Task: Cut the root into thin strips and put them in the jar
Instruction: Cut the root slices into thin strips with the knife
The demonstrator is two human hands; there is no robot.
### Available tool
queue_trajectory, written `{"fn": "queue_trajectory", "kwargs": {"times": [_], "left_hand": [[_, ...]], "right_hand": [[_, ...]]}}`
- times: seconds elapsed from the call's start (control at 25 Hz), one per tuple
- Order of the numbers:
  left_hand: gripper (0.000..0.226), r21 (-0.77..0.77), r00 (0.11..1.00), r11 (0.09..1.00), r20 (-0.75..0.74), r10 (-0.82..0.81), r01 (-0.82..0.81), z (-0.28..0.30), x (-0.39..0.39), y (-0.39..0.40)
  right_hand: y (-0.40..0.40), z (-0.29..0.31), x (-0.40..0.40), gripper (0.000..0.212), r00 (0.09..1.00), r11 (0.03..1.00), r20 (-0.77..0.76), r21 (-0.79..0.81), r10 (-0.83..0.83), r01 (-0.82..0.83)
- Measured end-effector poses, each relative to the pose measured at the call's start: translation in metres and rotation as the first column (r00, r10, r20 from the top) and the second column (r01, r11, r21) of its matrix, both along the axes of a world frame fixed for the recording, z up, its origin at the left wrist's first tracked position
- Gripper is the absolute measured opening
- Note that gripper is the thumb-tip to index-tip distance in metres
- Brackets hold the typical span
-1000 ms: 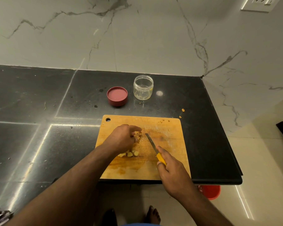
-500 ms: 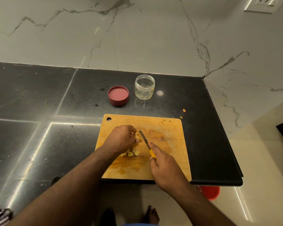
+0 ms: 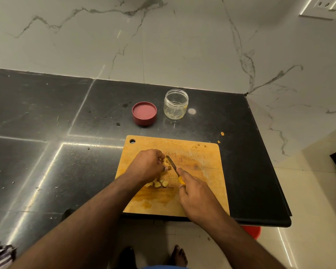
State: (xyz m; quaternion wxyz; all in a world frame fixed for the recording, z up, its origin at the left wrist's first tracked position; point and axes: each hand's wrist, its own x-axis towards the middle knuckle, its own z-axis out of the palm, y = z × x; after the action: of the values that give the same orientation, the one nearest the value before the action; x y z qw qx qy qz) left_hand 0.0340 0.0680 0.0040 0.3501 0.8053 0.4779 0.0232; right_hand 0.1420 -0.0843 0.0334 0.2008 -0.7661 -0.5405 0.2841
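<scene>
A wooden cutting board (image 3: 202, 162) lies at the front edge of the black counter. My left hand (image 3: 146, 165) curls its fingers over a small piece of pale root (image 3: 165, 162) and holds it down on the board. My right hand (image 3: 197, 199) grips a yellow-handled knife (image 3: 172, 165), forefinger along its spine, with the blade right against the root beside my left fingers. Cut root pieces (image 3: 160, 184) lie on the board below my left hand. The clear jar (image 3: 176, 106) stands open behind the board, with no strips visible inside.
The jar's red lid (image 3: 144, 113) lies upside down left of the jar. Small scraps (image 3: 222, 133) lie on the counter past the board's right corner. The counter ends at the right, with a red bucket (image 3: 250, 232) on the floor below. My bare feet show at the bottom.
The knife has moved left across the board until its blade sits against the root under my left fingers. My left hand stayed on the root.
</scene>
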Motion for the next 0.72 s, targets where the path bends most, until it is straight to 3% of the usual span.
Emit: {"fn": "queue_trajectory", "kwargs": {"times": [0.28,0.72], "left_hand": [[0.045,0.015,1.0,1.0,-0.001,-0.012,0.012,0.0,0.0,0.0],[0.045,0.003,1.0,1.0,-0.003,0.02,-0.02,0.001,0.002,0.0]], "right_hand": [[0.007,0.008,-0.001,0.054,0.998,0.998,0.051,-0.056,0.041,-0.039],[0.017,0.017,0.013,0.052,0.998,0.985,-0.009,-0.157,0.069,-0.07]]}}
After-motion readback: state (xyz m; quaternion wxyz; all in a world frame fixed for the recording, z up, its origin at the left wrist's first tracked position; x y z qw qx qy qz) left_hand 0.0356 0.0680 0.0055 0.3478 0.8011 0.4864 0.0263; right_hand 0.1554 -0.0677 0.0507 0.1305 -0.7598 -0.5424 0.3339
